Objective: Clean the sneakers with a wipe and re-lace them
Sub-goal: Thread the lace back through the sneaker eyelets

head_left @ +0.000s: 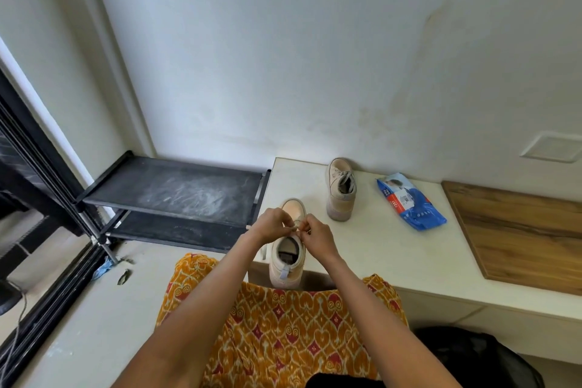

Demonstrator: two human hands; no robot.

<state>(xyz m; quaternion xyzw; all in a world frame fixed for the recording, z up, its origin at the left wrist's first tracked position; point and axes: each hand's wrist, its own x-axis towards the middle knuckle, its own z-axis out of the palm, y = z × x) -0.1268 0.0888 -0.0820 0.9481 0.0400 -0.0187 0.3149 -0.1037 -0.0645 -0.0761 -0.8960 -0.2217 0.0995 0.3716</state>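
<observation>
A beige sneaker (288, 261) stands on the white bench (371, 249) at its near left corner, heel toward me. Over its tongue my left hand (273, 225) and my right hand (316, 235) meet and each pinches the pale lace (296, 225). A loose lace end (264, 251) hangs down the shoe's left side. The second beige sneaker (341, 190) stands farther back near the wall, laced. A blue pack of wipes (409, 201) lies to its right on the bench.
A wooden board (519, 230) covers the bench's right part. A black two-tier shoe rack (176, 192) stands left of the bench. A dark bag (478, 353) sits on the floor at lower right. My orange patterned garment (283, 331) fills the foreground.
</observation>
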